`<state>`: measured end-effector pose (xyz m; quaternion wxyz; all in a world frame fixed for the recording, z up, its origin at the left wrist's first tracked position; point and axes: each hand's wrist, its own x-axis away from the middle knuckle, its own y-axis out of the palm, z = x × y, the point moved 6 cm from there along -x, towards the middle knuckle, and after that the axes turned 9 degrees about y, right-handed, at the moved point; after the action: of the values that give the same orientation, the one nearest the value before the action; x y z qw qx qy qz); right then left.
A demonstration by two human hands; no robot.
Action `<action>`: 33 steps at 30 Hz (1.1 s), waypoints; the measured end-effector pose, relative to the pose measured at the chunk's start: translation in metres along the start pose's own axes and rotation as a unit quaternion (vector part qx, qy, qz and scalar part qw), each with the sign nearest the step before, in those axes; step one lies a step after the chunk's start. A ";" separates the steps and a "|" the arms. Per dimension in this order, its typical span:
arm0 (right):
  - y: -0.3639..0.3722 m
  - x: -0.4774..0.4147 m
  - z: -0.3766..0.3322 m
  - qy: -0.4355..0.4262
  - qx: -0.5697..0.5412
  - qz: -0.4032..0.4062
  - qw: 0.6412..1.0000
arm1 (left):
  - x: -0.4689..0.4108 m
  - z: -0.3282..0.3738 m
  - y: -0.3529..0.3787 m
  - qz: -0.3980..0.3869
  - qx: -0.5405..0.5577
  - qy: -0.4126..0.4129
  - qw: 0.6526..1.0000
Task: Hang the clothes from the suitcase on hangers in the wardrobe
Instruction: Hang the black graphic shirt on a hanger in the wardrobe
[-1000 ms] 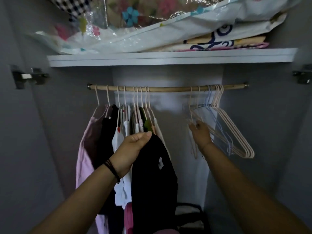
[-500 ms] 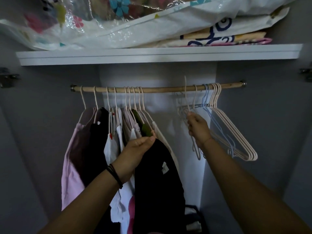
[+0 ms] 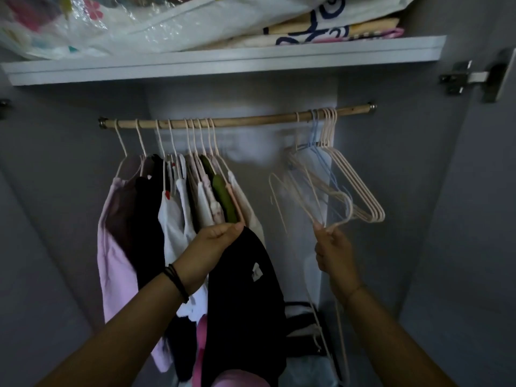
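Bare forearms — black bands (image 3: pixel 176 281) on left wrist

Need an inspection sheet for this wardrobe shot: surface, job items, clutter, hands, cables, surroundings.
Surface: wooden rail under a white shelf.
Job's things: hung clothes at the rail's left end; empty hangers at its right end; black garment not on a hanger; pale hanger with its hook off the rail.
Clutter: plastic bags and folded fabric on the shelf.
Hands: left hand grips the black garment; right hand pinches the pale hanger.
Cables: nothing seen.
Surroundings: grey walls; door hinge at right.
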<state>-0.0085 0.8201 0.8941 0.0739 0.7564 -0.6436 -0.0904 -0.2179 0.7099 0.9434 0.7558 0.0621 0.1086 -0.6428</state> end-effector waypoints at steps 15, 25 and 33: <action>-0.066 0.112 0.018 0.053 -0.082 -0.001 0.995 | 0.124 -0.014 0.053 0.082 -0.091 -0.011 0.992; -0.037 0.159 -0.037 0.092 -0.373 -0.193 0.903 | 0.182 -0.006 0.057 0.063 -0.134 -0.028 0.989; -0.014 0.203 0.020 0.133 -0.349 -0.186 0.909 | 0.217 0.020 0.035 0.037 -0.103 -0.021 0.994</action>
<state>0.0313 0.6222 0.8627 0.3994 0.7934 -0.4031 -0.2201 -0.1496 0.5034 0.9086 0.7835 -0.0256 0.1559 -0.6009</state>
